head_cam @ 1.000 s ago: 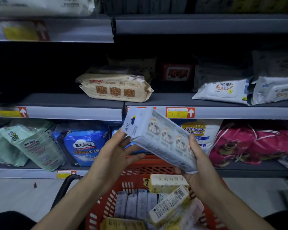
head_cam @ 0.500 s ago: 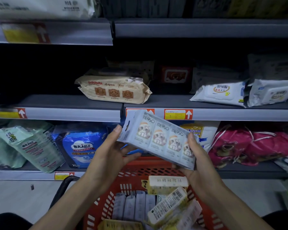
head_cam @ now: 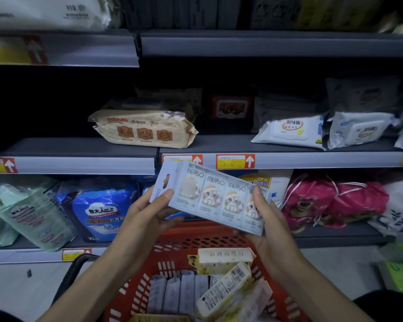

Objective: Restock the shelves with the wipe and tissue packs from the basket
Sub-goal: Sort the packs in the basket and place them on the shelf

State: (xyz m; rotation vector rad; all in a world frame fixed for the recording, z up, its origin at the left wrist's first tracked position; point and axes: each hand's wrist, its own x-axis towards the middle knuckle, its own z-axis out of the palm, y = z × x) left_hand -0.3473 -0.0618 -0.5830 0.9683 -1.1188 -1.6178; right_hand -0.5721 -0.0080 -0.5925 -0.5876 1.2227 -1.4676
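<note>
A pale blue multi-pack of tissues (head_cam: pixel 209 196) with cartoon faces and a hang tab is held in both hands above the red basket (head_cam: pixel 137 296), its printed front facing me. My left hand (head_cam: pixel 147 219) grips the tab end, thumb on top. My right hand (head_cam: pixel 268 226) grips the other end, fingers under it and thumb on the front. Inside the basket lie yellow packs (head_cam: pixel 223 259) and a row of grey-white packs (head_cam: pixel 177 293). The middle shelf (head_cam: pixel 79 147) runs just above the held pack.
A beige wipe pack (head_cam: pixel 142 131) and white wipe packs (head_cam: pixel 291 131) lie on the middle shelf. The lower shelf holds green packs (head_cam: pixel 30 214), a blue pack (head_cam: pixel 98 210) and pink pouches (head_cam: pixel 330 203). The basket's black handle (head_cam: pixel 68 275) arches at the left.
The blue pack has turned from edge-on to show its printed front and has lowered slightly. Both hands kept their hold on its ends.
</note>
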